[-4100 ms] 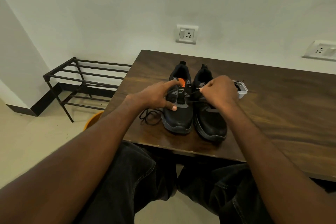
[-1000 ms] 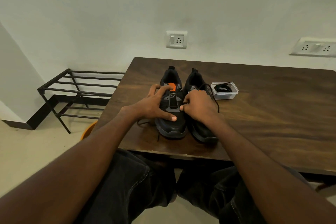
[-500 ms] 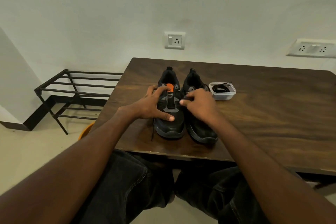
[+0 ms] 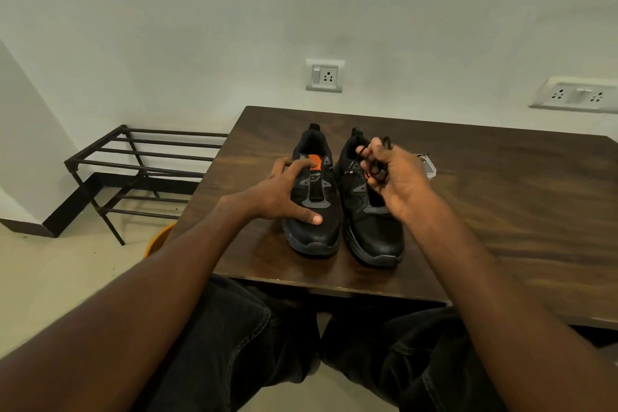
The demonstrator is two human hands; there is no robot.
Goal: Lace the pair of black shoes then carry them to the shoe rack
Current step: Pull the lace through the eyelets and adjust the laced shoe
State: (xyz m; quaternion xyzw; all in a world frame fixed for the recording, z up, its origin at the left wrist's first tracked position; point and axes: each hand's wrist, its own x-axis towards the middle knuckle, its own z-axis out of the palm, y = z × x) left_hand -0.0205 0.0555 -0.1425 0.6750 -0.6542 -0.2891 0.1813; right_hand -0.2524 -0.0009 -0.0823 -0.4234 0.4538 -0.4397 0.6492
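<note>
Head view: two black shoes stand side by side on the dark wooden table (image 4: 501,211), toes toward the near edge, touching or nearly so; left shoe (image 4: 314,211) shows an orange tongue patch and no lace in its eyelets; right shoe (image 4: 371,221) sits just beside it. Left hand (image 4: 284,194) grasps the left shoe, fingers curved over its outer side and tongue, thumb pressed on the toe area. Right hand (image 4: 394,174) is raised over the right shoe's opening, fingers curled, clenched round a bunched black lace (image 4: 376,169); loops stick out above and between the fingers. A small clear container (image 4: 429,168) lies on the table behind the right hand, mostly hidden. Shoe rack (image 4: 143,164), black metal bars, stands on the floor left of the table, against the wall; wall socket (image 4: 325,75) above the table's far edge.
</note>
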